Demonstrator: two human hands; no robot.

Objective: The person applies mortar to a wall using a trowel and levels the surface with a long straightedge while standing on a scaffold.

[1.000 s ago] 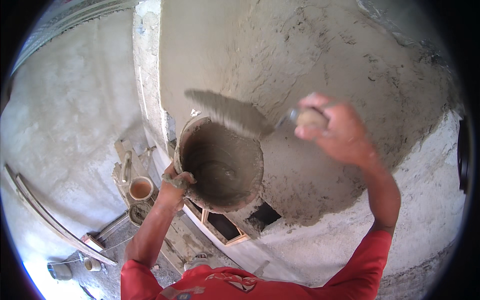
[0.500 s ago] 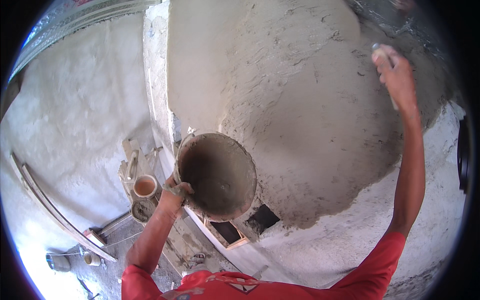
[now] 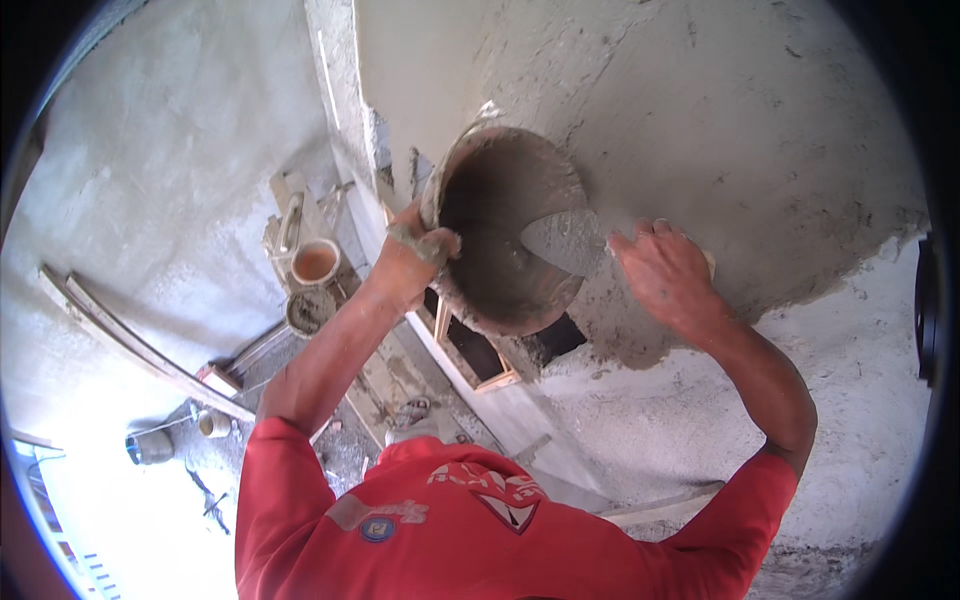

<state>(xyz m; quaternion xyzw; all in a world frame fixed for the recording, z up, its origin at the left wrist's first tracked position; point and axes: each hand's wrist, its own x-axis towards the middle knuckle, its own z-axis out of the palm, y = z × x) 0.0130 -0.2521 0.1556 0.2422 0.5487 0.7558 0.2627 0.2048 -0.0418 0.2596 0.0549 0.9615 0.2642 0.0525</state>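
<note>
My left hand [image 3: 412, 258] is closed on the near-left rim of a mortar-caked bucket [image 3: 480, 290], tilted so that its dark inside faces me. Grey mortar coats the inner wall. My right hand [image 3: 665, 270], to the right of the bucket, is wrapped round the handle of a trowel. The pale grey trowel blade [image 3: 562, 242] reaches over the bucket's right rim into its mouth. Behind both spreads a wall of wet grey plaster [image 3: 740, 150], its ragged lower edge meeting a paler rough surface.
Below the bucket are two dark openings, one with a wooden frame [image 3: 490, 382]. At left, planks [image 3: 385, 385] carry an orange-lined pot [image 3: 316, 262], a mortar-filled pot [image 3: 310, 311] and a float [image 3: 291, 222]. Long boards [image 3: 140, 340] lean on the left wall. A pail [image 3: 150, 447] stands on the ground.
My right hand has come down and left from the upper right of the plaster, bringing the trowel to the bucket. The bucket, in my left hand, appears higher and farther right in view.
</note>
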